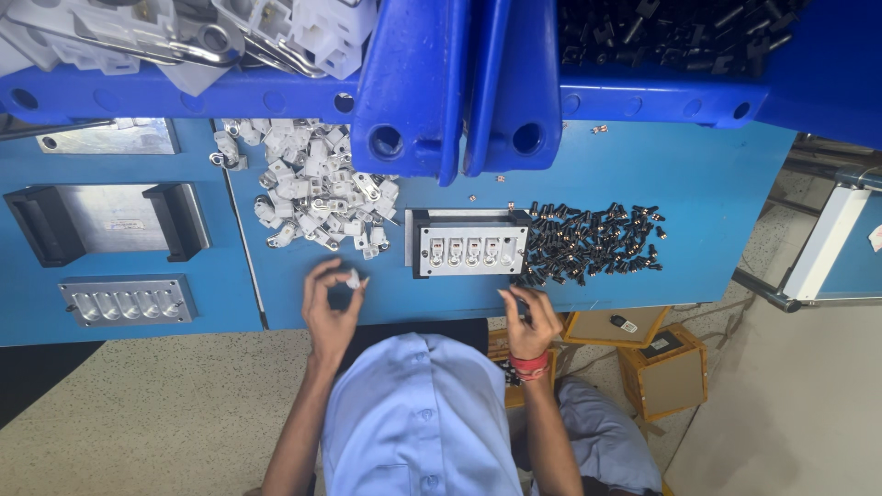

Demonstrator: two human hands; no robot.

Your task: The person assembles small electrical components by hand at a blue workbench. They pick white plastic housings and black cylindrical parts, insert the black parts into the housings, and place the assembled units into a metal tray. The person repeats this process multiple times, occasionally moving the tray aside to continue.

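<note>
- The blue workbench [707, 184] fills the far half of the view, its near edge running just past the person's hands.
- Two blue bins stand along the far edge: the left bin [184, 92] holds white plastic housings and metal clips, the right bin [661, 96] holds small black parts.
- A flat metal plate with two black handles [110, 220] lies on the left of the bench; a grey mould plate with oval hollows [129, 300] lies nearer, below it.
- A heap of white plastic pieces with metal clips [317, 188] sits left of centre on the bench.
- A scatter of small black parts [593, 241] lies right of centre, touching the right side of the fixture.
- The metal fixture [469, 243], a block with a row of slots holding white pieces, sits between the heap and the scatter, just beyond the hands.
- The left hand [331, 308] is raised over the near edge, left of the fixture; thumb and fingertips are pinched on a small white piece [353, 278].
- The right hand [535, 321], with a red band at the wrist, rests at the near edge below the fixture's right corner; its fingers are curled together around something small and dark, too small to make out.
</note>
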